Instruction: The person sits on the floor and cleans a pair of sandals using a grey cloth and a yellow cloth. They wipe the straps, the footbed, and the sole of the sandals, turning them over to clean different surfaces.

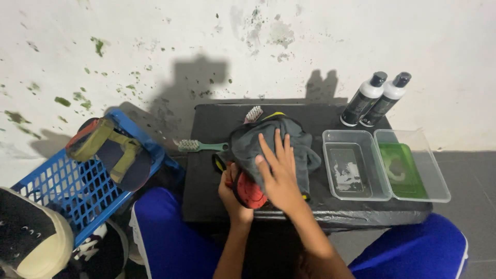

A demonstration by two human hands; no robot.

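My right hand [279,173] lay flat, fingers spread, pressing a dark grey cloth [268,144] over a red-and-black shoe [249,192] at the front of the low black table [217,196]. My left hand [231,194] was clamped on the shoe's near end. A green-handled brush [199,146] lay just left; two clear plastic trays [385,165] sat to the right.

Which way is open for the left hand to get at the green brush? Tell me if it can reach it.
Probably yes. The left hand grips the red-soled shoe under the grey cloth, so it would have to let go first. The green brush lies apart on the black table, to that hand's side, with nothing lying between.
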